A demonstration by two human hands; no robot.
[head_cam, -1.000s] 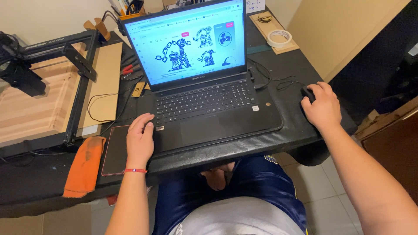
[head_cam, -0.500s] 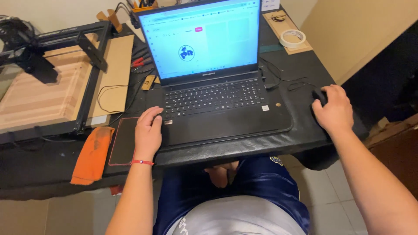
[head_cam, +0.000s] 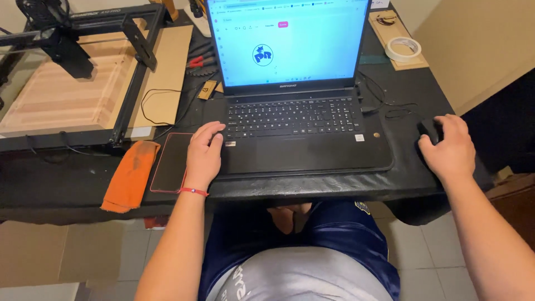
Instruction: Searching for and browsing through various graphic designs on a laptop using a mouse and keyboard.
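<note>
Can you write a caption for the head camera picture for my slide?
Left hand rests at the laptop's corner beside a dark tablet; right hand covers a black mouse.

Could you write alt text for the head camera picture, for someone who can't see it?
A seated person's left hand rests on the corner of an open black laptop while the right hand covers a black mouse on a dark desk. Left of the laptop lie a phone and an orange cloth.
</note>
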